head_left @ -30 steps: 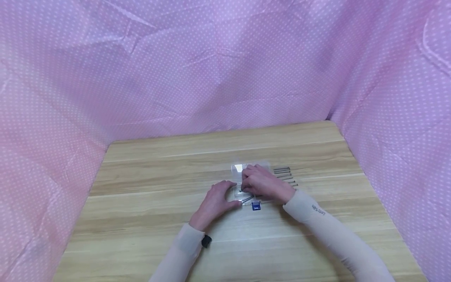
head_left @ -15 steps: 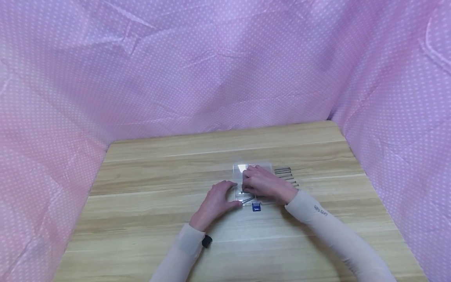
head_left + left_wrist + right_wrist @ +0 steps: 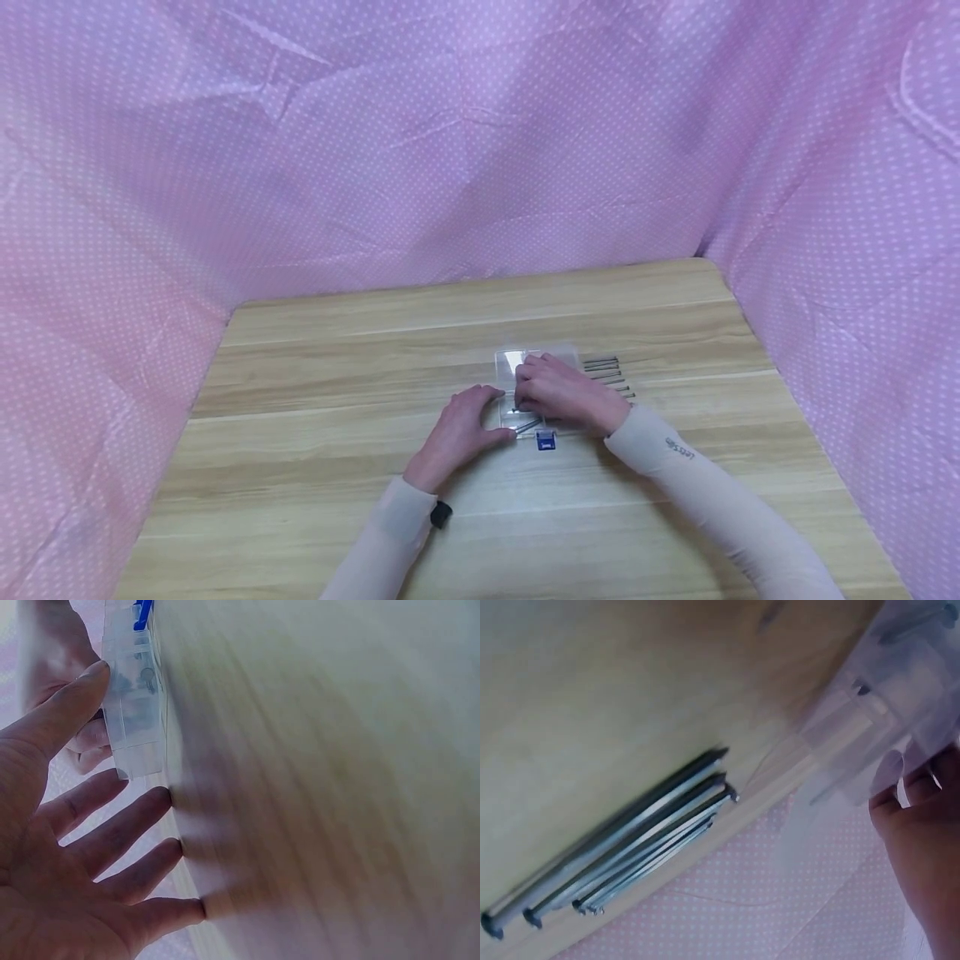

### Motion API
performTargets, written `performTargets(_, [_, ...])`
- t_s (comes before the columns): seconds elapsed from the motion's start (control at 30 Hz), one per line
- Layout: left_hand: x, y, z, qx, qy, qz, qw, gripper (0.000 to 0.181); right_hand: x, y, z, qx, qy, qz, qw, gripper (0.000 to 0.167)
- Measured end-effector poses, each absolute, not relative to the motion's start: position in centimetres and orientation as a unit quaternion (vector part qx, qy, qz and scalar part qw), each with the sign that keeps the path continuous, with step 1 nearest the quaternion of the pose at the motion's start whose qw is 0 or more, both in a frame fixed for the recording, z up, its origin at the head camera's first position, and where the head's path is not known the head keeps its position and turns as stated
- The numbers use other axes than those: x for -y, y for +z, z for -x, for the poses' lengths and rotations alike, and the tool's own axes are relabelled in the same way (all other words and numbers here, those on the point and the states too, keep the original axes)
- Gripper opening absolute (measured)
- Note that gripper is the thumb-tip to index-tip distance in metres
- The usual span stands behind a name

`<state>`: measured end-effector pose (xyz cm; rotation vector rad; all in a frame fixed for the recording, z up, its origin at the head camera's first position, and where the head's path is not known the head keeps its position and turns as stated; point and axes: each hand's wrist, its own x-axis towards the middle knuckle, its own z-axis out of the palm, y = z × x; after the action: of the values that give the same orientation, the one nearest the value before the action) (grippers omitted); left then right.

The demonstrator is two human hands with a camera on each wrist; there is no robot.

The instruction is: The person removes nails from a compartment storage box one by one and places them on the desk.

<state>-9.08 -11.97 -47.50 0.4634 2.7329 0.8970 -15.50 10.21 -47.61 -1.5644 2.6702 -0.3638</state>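
- Almost nothing has moved since the earlier frame.
- Your left grip is spread, thumb touching the clear box on the desk.
- Your right grip curls over the box; whether clamped, I cannot tell.
- Nails lie right of it.

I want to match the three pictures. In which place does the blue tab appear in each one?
Head: the blue tab is below and right of centre, at the box edge nearest the person.
Left wrist: the blue tab is at the top edge, left of centre.
Right wrist: I cannot see it.
Shared landmark: the clear box, partly visible in all three views.
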Motion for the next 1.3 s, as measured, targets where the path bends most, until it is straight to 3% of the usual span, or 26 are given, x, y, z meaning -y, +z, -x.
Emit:
performTargets(0.9, [11.2, -48.3, 8.7, -0.935, 0.307, -0.149, 0.099, 0.068, -10.6, -48.2, 15.7, -0.851, -0.132, 0.508, 0.020, 0.008])
performTargets(1.3, [11.6, -48.5, 8.4, -0.931, 0.296, -0.178, 0.113, 0.079, -10.5, -48.2, 15.2, -0.868, -0.136, 0.471, 0.077, 0.007])
